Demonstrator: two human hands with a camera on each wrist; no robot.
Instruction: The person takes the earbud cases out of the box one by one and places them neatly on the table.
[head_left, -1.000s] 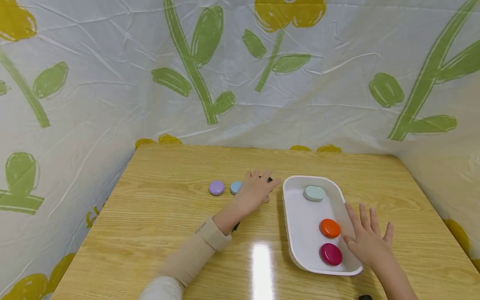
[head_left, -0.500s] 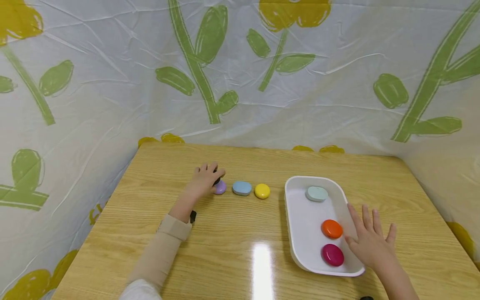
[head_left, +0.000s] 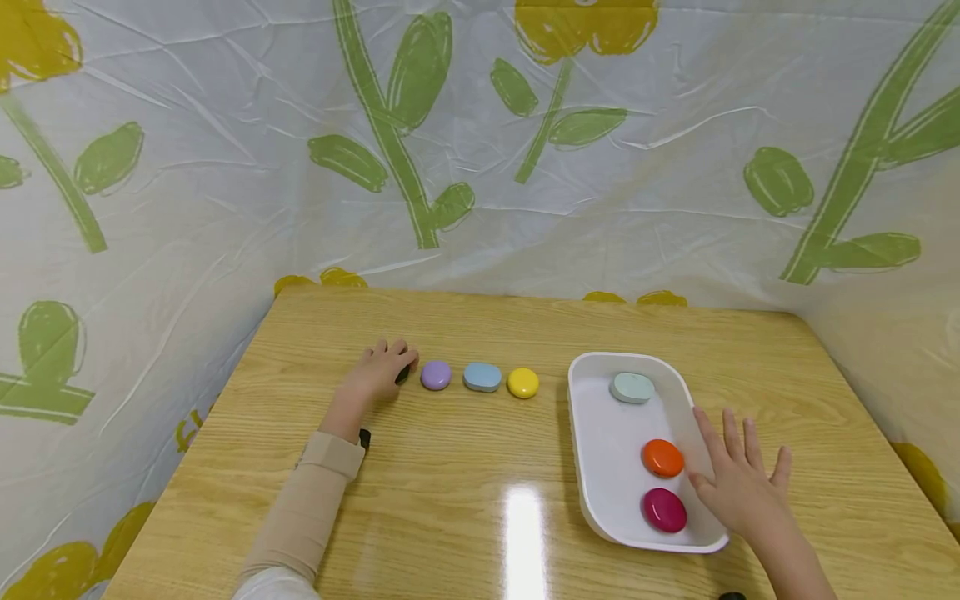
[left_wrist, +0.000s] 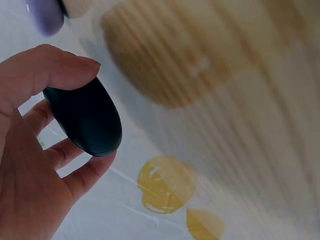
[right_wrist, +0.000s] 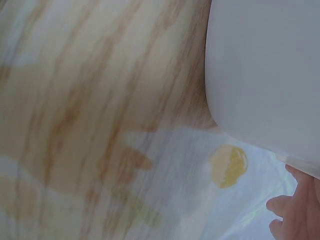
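In the head view, my left hand [head_left: 372,375] is at the left end of a row of small smooth pieces, just left of the purple round one [head_left: 436,375]. A glossy dark green oval piece [left_wrist: 87,117] is pinched between its thumb and fingers in the left wrist view. Further right come a blue oval piece [head_left: 482,377] and a yellow round piece [head_left: 522,382]. My right hand [head_left: 742,483] rests with spread, straight fingers at the right rim of a white tray [head_left: 585,467]; part of it shows beside the tray's wall in the right wrist view.
Inside the tray lie a pale mint oval piece [head_left: 632,387], an orange round piece [head_left: 663,457] and a crimson round piece [head_left: 664,510]. The wooden table [head_left: 420,508] ends at a flower-printed cloth [head_left: 637,225] behind and at both sides.
My left hand has travelled left with the dark green oval piece, passing the yellow, blue and purple pieces, which are now uncovered. The right hand and the tray have stayed in place.
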